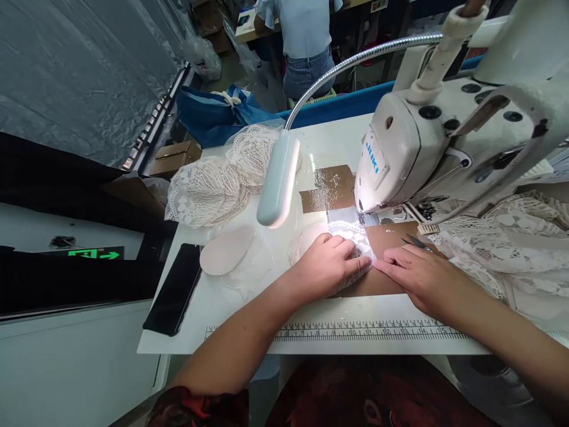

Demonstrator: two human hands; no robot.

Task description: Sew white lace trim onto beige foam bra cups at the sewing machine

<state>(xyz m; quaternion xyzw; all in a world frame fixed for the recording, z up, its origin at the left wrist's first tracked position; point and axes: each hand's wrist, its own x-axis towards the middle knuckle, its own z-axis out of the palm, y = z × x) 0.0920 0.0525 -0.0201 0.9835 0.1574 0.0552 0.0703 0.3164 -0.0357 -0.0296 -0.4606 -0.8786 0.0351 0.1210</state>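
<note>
White lace fabric (347, 230) lies over a beige cup-shaped piece (303, 242), just in front of the sewing machine's needle area. My left hand (331, 264) rests on the lace, fingers curled and thumb pressing its right edge. Thumb and forefinger of my right hand (411, 273) pinch that same edge, so the fingertips of both hands nearly meet. A small dark pointed tool (418, 242) sticks out by my right knuckles; most of it is hidden. The white JUKI sewing machine (391, 154) stands behind, its needle hard to make out.
A lamp (279, 178) on a bendable metal neck hangs over the table. Lace cups (208, 190) are piled at left, near a beige pad (226, 250) and a black phone (173, 290). More lace (511, 237) lies right. A printed ruler (368, 332) runs along the front; a person (306, 41) sits beyond.
</note>
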